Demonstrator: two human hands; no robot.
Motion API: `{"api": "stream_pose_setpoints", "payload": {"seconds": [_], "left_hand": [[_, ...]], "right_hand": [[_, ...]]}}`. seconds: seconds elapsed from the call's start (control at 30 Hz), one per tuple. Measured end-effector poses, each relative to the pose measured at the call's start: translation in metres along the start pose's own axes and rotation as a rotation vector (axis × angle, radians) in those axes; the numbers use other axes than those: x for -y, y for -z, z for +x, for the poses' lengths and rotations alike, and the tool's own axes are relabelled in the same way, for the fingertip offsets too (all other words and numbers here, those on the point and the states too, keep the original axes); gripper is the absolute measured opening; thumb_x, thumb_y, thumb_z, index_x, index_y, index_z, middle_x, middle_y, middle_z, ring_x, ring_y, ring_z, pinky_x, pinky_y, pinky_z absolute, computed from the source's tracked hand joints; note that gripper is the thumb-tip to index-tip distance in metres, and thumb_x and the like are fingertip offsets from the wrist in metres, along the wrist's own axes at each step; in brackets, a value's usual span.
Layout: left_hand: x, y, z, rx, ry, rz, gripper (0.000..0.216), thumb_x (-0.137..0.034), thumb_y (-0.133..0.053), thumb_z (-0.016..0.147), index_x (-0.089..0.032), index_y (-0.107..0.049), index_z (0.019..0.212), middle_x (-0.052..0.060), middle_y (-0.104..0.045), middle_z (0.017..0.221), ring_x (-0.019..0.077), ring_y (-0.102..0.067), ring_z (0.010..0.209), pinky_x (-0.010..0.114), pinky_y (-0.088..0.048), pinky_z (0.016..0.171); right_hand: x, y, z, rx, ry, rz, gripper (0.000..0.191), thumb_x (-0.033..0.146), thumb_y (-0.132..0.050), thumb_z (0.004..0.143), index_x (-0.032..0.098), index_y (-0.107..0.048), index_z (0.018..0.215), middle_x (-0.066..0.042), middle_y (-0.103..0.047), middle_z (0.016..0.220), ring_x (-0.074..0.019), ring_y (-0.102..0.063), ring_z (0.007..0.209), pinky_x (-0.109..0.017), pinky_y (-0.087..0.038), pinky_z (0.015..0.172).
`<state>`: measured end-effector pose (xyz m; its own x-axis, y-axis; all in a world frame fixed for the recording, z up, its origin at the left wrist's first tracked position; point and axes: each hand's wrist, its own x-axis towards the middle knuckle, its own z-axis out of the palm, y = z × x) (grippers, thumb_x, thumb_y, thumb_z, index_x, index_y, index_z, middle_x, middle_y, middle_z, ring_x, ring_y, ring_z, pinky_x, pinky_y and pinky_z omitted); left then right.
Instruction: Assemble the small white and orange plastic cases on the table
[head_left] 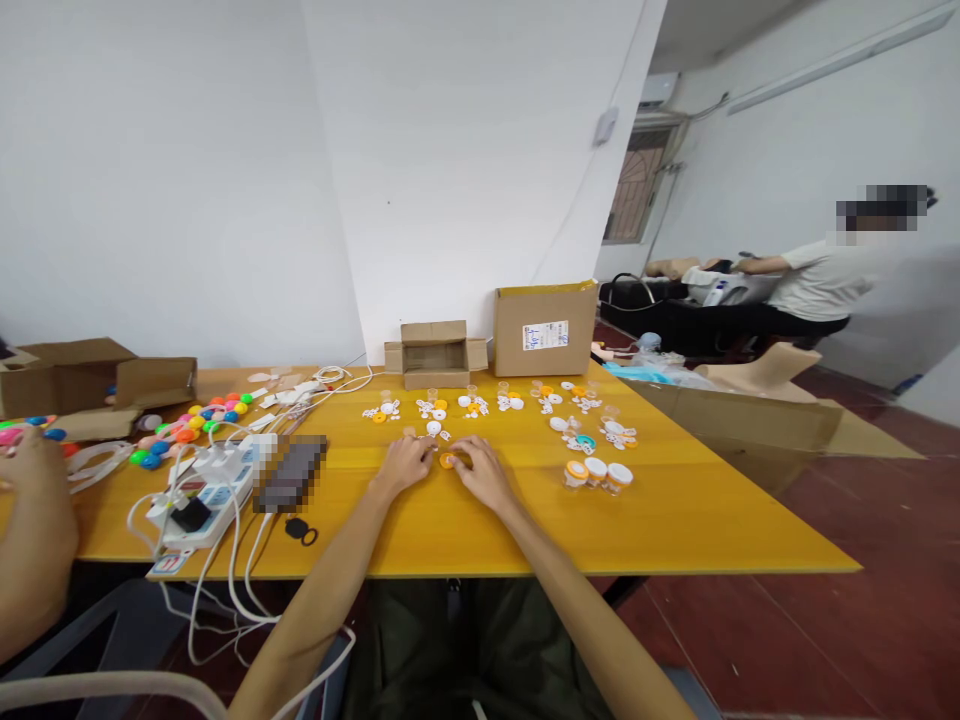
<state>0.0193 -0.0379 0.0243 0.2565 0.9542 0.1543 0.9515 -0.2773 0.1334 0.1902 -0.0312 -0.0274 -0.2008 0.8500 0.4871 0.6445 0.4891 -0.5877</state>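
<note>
Both my hands rest on the yellow table (675, 520), close together near its middle. My left hand (405, 463) and my right hand (480, 470) have their fingers curled around a small orange cap (448, 460) between them. Just beyond lie small white and orange pieces (435, 428). Three little jars with orange and white lids (598, 472) stand to the right of my right hand. Rows of small clear cups and white and orange parts (510, 402) run across the far half of the table.
Two cardboard boxes (544, 328) stand at the wall, another open box (75, 375) at far left. A power strip with white cables (214, 490), a dark device and coloured balls (202, 415) lie left. Another person's arm (30, 520) enters at left; a person sits at back right.
</note>
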Motion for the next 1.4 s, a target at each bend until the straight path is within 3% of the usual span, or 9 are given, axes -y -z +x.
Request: {"api": "stream_pose_setpoints", "payload": {"seconds": [0.17,0.3,0.73,1.03,1.2,1.4], "left_hand": [[-0.001,0.0,0.0,-0.058,0.092,-0.021,0.036,-0.02,-0.045,0.096,-0.025,-0.064,0.126,0.01,-0.071,0.112,0.024,-0.067,0.105,0.032,-0.049,0.087],[-0.002,0.0,0.0,-0.031,0.135,0.001,0.036,-0.021,-0.045,0.096,-0.027,-0.064,0.126,0.009,-0.071,0.111,0.0249,-0.067,0.107,0.033,-0.049,0.089],[-0.005,0.003,-0.002,-0.014,0.142,0.017,0.036,-0.018,-0.044,0.095,-0.026,-0.059,0.126,0.01,-0.069,0.115,0.0252,-0.067,0.107,0.034,-0.049,0.089],[-0.007,0.003,0.001,0.013,0.189,0.044,0.034,-0.02,-0.043,0.096,-0.022,-0.065,0.121,0.013,-0.071,0.112,0.0289,-0.068,0.108,0.037,-0.05,0.088],[-0.004,-0.003,0.002,-0.01,0.207,0.033,0.032,-0.022,-0.044,0.095,-0.022,-0.067,0.117,0.014,-0.072,0.107,0.0286,-0.069,0.105,0.037,-0.05,0.087],[-0.006,-0.002,0.002,-0.008,0.206,0.052,0.035,-0.02,-0.043,0.095,-0.022,-0.066,0.121,0.013,-0.072,0.106,0.0271,-0.069,0.104,0.035,-0.049,0.087]], "right_hand": [[-0.005,-0.001,0.01,0.035,-0.021,-0.014,0.028,0.012,-0.056,0.087,0.025,-0.073,0.105,-0.005,-0.067,0.108,-0.0206,-0.062,0.104,-0.034,-0.047,0.096],[-0.01,-0.004,0.02,0.084,0.05,-0.073,0.033,0.011,-0.054,0.089,0.028,-0.073,0.111,-0.006,-0.065,0.113,-0.0204,-0.062,0.105,-0.034,-0.048,0.094],[-0.011,-0.006,0.025,0.114,0.126,-0.114,0.029,0.016,-0.054,0.093,0.029,-0.074,0.11,-0.007,-0.062,0.118,-0.0214,-0.059,0.108,-0.037,-0.047,0.095],[-0.013,-0.006,0.027,0.095,0.074,-0.15,0.032,0.014,-0.054,0.091,0.029,-0.073,0.112,-0.008,-0.062,0.121,-0.0233,-0.057,0.111,-0.039,-0.048,0.094],[-0.014,-0.007,0.029,0.072,0.118,-0.138,0.033,0.012,-0.05,0.092,0.029,-0.073,0.109,-0.006,-0.065,0.119,-0.0222,-0.058,0.107,-0.038,-0.047,0.094],[-0.01,-0.008,0.037,0.088,0.176,-0.161,0.044,0.006,-0.045,0.091,0.029,-0.067,0.121,-0.005,-0.065,0.126,-0.0205,-0.057,0.109,-0.035,-0.047,0.095]]}}
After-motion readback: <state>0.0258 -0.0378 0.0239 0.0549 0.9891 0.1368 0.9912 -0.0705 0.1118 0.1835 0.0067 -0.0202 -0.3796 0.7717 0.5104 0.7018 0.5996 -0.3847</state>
